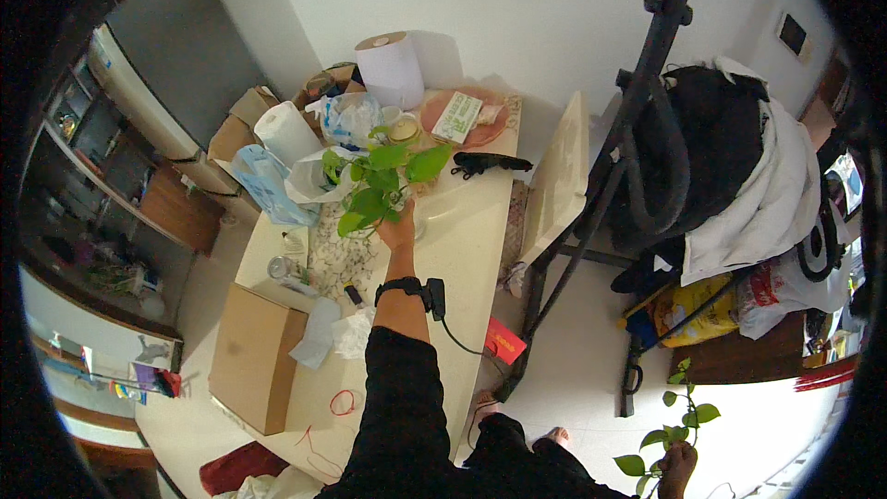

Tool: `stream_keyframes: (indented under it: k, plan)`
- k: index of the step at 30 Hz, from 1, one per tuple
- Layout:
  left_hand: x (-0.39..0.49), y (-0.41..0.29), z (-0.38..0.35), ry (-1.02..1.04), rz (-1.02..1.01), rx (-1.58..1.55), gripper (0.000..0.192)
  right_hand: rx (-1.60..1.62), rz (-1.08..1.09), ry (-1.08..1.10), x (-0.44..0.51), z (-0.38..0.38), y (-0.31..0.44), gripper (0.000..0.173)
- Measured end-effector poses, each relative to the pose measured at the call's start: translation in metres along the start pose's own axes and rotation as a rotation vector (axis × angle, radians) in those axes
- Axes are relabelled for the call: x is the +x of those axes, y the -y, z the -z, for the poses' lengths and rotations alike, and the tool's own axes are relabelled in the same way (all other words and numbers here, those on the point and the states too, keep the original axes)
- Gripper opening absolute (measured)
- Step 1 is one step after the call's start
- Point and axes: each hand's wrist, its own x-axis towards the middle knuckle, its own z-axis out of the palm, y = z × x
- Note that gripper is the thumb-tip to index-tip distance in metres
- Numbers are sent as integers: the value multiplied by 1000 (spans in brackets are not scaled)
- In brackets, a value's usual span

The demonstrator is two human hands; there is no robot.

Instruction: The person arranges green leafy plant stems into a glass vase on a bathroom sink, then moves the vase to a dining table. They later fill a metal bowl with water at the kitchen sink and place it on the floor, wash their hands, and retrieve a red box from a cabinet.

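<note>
My left hand point(397, 229) reaches across the table and closes around the base of a leafy green plant point(378, 184), probably pothos. Leaves cover most of the fingers, so the exact grip is partly hidden. Something clear, perhaps a glass vessel point(420, 220), shows beside the hand. Down at the right, away from the table, my right hand point(678, 466) grips a trailing vine cutting point(682, 423) with similar leaves, held upright over the bright floor. A black strap with a small device point(416, 293) sits on my left wrist, and a cable hangs from it.
The cream table point(443, 333) carries a cardboard box point(253, 360), a can point(284, 269), a paper towel roll point(287, 132), a white cylindrical appliance point(389, 73), a tissue pack point(457, 118) and a black pouch point(492, 164). A black metal frame point(644, 83) with draped clothes stands right.
</note>
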Motion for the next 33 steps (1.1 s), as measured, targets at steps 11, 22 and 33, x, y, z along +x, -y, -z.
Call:
stream_keyframes:
  k: [11, 22, 33]
  plan:
    - [-34, -75, 13, -14, 47, 519, 56, 17, 52, 124, 0, -35, 26, 11]
    - [-290, -131, 64, 191, 328, -550, 38, 124, 219, 763, 45, -64, 73, 16]
    - [-497, -404, 126, 447, 355, 133, 17, 390, 48, 1561, -19, -74, 100, 24]
